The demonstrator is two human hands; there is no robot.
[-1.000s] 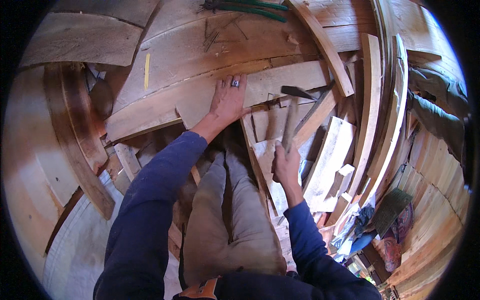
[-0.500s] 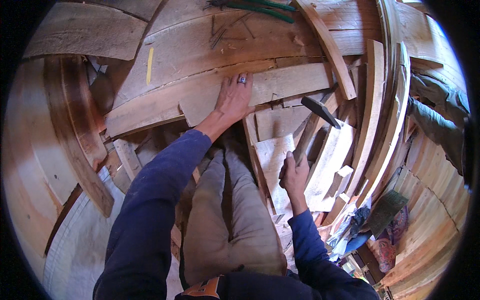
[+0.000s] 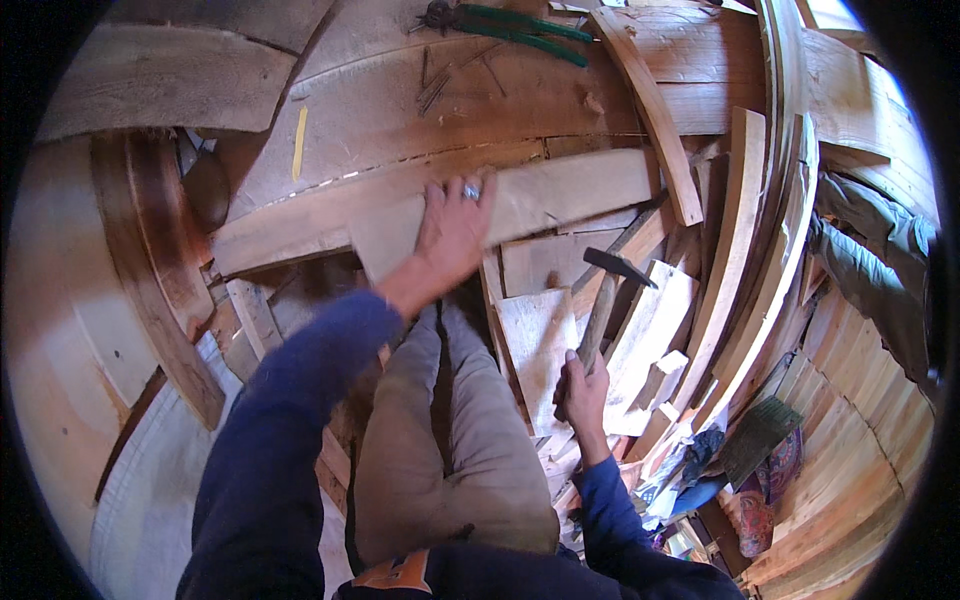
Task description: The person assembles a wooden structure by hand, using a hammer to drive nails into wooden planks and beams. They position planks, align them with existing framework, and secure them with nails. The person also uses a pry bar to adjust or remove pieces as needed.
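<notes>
My left hand (image 3: 452, 235) lies across a short pale board (image 3: 570, 190), its fingers reaching over the far edge and gripping it. A ring shows on one finger, and hand and board are slightly smeared by motion. The board rests along a longer plank (image 3: 290, 232) on a wooden surface. Lower to the right, my right hand (image 3: 585, 385) is wrapped round the wooden handle of a hammer (image 3: 598, 312). The dark hammer head points up, apart from the board, above several pale wood offcuts (image 3: 535, 345).
Green-handled pliers (image 3: 520, 30) and several loose nails (image 3: 437, 85) lie on the far planks (image 3: 380, 110), with a yellow strip (image 3: 299, 143) to their left. Long upright slats (image 3: 740, 220) lean on the right. Clothing (image 3: 870, 240) hangs beyond them.
My left hand and the board's left end have shifted toward me and slightly left. The hammer has dropped a little and moved left, its handle now more upright.
</notes>
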